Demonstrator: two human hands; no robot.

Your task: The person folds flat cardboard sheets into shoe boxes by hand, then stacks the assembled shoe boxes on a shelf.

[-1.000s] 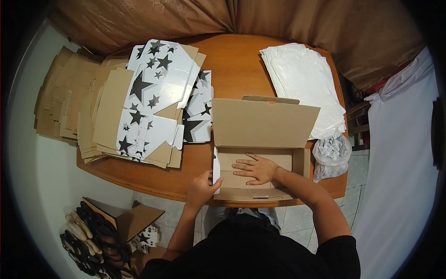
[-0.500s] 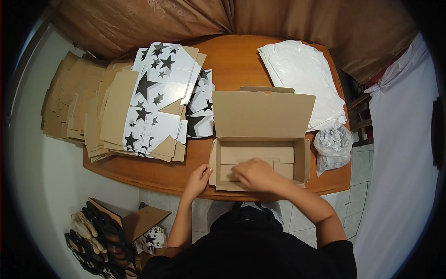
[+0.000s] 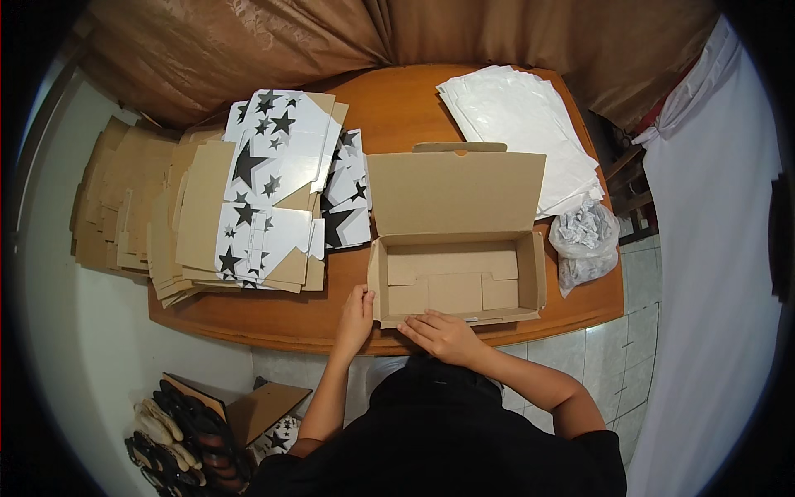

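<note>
An open brown cardboard box (image 3: 455, 195) stands at the table's near edge, its lid raised away from me and its inside bare. My left hand (image 3: 354, 321) is closed at the near left corner, fingers curled against the side wall. Across the top of the near wall lies my right hand (image 3: 445, 337), its fingers stretched out and slightly apart, touching the rim. The underside of that hand is hidden. Folds and a cut seam show in the box's floor and near wall.
Left of the box lie flat cardboard blanks (image 3: 203, 207) and star-printed white sheets (image 3: 286, 178). White plastic sheets (image 3: 522, 132) and a clear bag of crumpled grey material (image 3: 584, 240) are at the right. Sandals (image 3: 195, 422) sit on the floor at lower left.
My right hand has come out of the box and down onto its near wall. My left hand stays at the left side. The whole view has shifted slightly.
</note>
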